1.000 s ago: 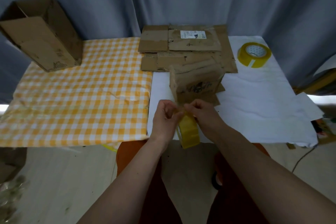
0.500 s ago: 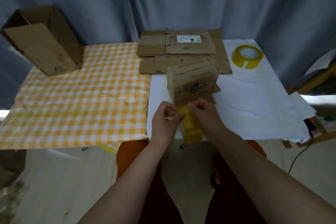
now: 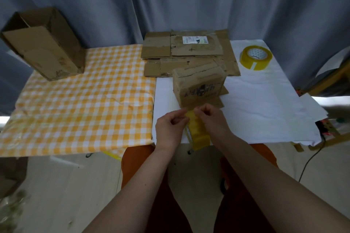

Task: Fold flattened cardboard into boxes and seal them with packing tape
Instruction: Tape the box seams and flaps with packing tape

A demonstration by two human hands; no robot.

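Note:
A small folded cardboard box [image 3: 198, 86] stands on the white sheet, its printed side facing me. Just in front of it, at the table's near edge, I hold a yellow tape roll [image 3: 198, 132] on edge between both hands. My left hand [image 3: 171, 128] pinches at the roll's top from the left. My right hand [image 3: 212, 119] grips the roll from the right, fingers curled at its top. A stack of flattened cardboard [image 3: 189, 53] lies behind the small box.
A second yellow tape roll [image 3: 255, 57] lies at the back right of the white sheet [image 3: 265, 109]. A larger open box [image 3: 43, 43] lies on its side at the back left of the yellow checked cloth [image 3: 75, 109]. Grey curtains hang behind.
My view has shifted slightly, so the table sits lower in the frame. Both hands stay on the tape roll, with the fingers working at its top edge.

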